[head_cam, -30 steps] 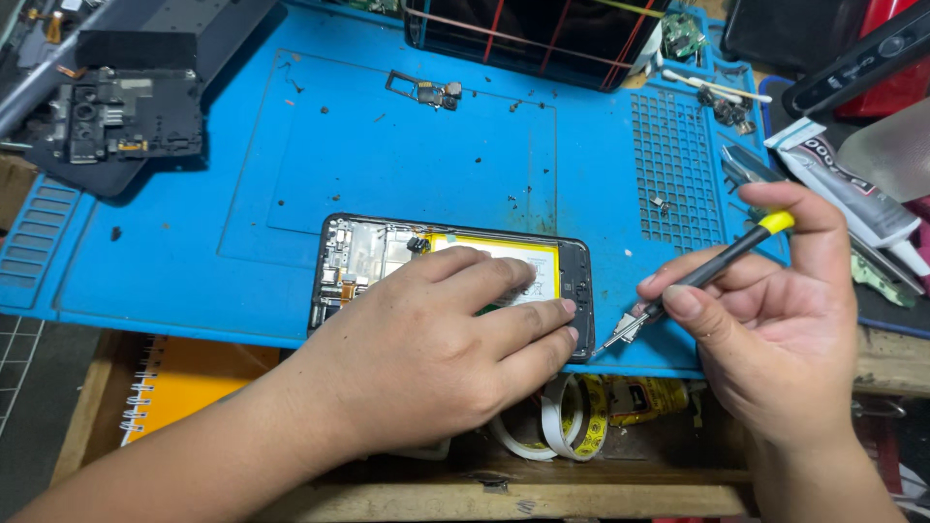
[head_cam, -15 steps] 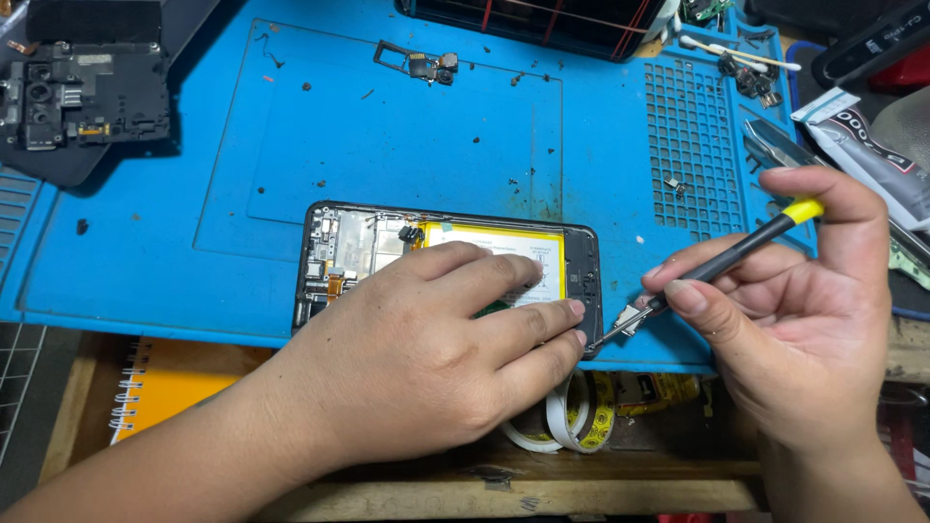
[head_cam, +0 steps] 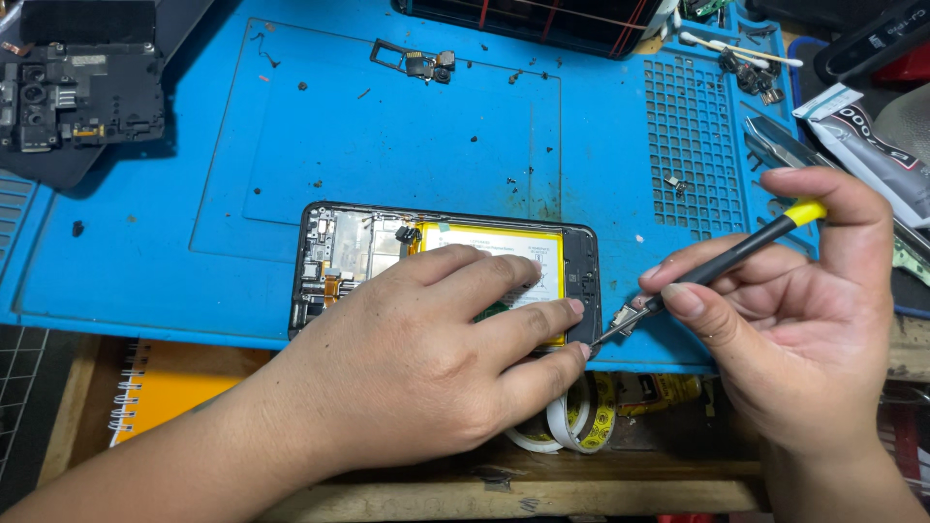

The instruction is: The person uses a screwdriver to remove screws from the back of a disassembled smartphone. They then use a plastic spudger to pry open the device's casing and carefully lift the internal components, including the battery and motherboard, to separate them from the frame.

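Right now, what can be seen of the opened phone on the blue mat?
The opened phone lies flat on the blue mat, back cover off, in a black frame. Circuit parts show at its left end, a yellow-edged battery in the middle. The left hand presses on it; the right hand holds a black tool at its right end.

Blue mat (head_cam: 145,281) covers the tabletop; worn wooden front edge (head_cam: 581,489) below it, orange spiral notebook (head_cam: 165,387) under the mat's left corner. Even light.
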